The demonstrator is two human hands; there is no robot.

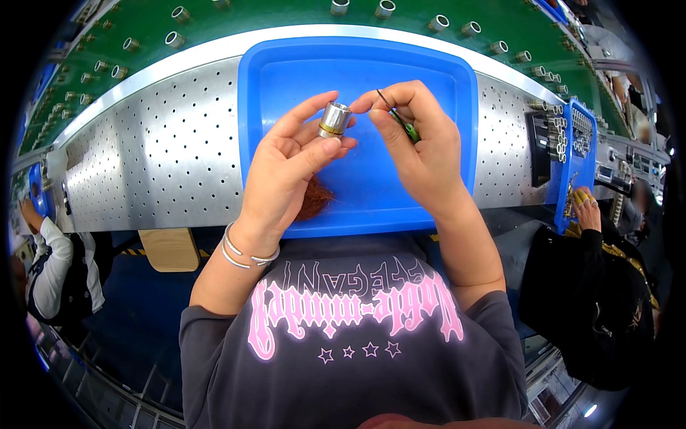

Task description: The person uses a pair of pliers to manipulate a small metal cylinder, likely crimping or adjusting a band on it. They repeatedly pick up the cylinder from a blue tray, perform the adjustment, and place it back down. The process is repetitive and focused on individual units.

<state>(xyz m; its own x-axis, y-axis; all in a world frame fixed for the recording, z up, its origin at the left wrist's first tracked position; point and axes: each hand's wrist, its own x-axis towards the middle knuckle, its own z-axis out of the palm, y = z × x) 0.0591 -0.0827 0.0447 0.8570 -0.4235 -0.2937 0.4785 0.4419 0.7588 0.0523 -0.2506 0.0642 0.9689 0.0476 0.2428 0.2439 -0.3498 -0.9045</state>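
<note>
My left hand [282, 157] grips a short shiny metal sleeve [333, 121] with a yellowish band around its lower part. Its round open end points up. Close on the right, my right hand [432, 146] has its fingers curled around a slim tool with a green handle [409, 131] and a thin dark tip. The right index finger reaches to the sleeve's upper rim; whether it touches cannot be made out. Both hands are over a blue tray [468, 143]. A reddish-brown fibrous clump [314, 198] lies in the tray, partly hidden by my left wrist.
A perforated metal worktop [164, 143] extends to both sides of the tray. Beyond it, a green surface [271, 16] carries several similar sleeves. On the right stands another blue tray [582, 168] with metal parts, where another person's hand [586, 207] reaches. A wooden stool [169, 250] is below left.
</note>
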